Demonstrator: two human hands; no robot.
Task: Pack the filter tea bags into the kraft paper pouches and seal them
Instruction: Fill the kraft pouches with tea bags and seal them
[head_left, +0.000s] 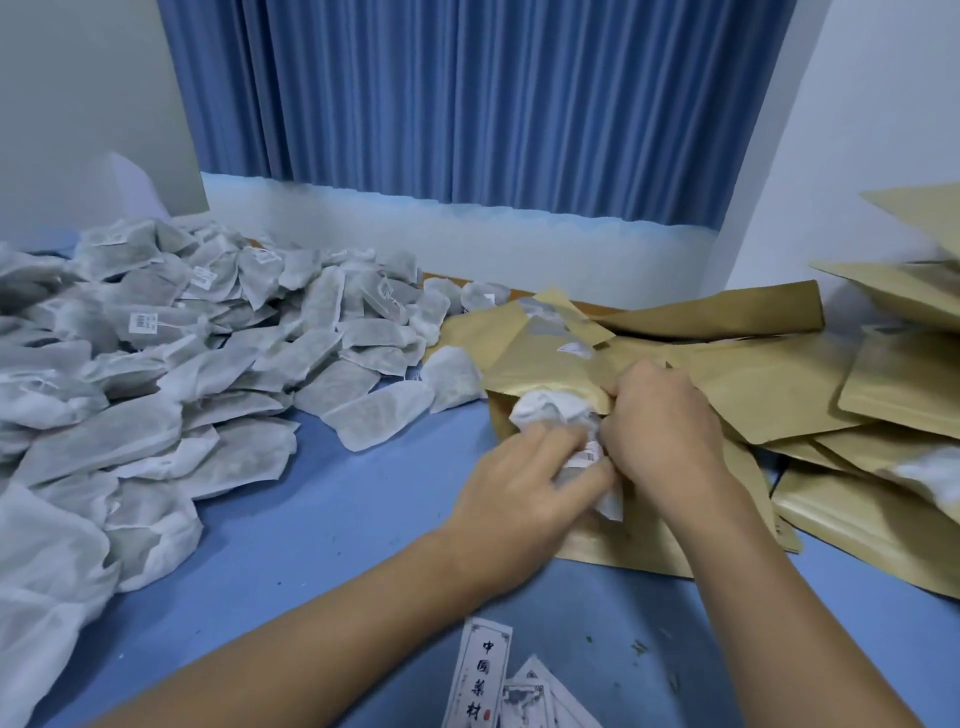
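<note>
A kraft paper pouch (540, 364) lies on the blue table with its mouth toward me. White filter tea bags (550, 408) stick out of that mouth, crumpled together. My left hand (524, 483) grips the bunched tea bags and a small label at the pouch opening. My right hand (660, 421) holds the pouch's edge beside them, fingers curled. A big heap of loose filter tea bags (208, 338) covers the table's left side.
Several flat kraft pouches (883, 395) are piled to the right, some overlapping under my right arm. Printed paper labels (483, 675) lie at the near edge. A blue curtain (467, 104) and white wall close off the back.
</note>
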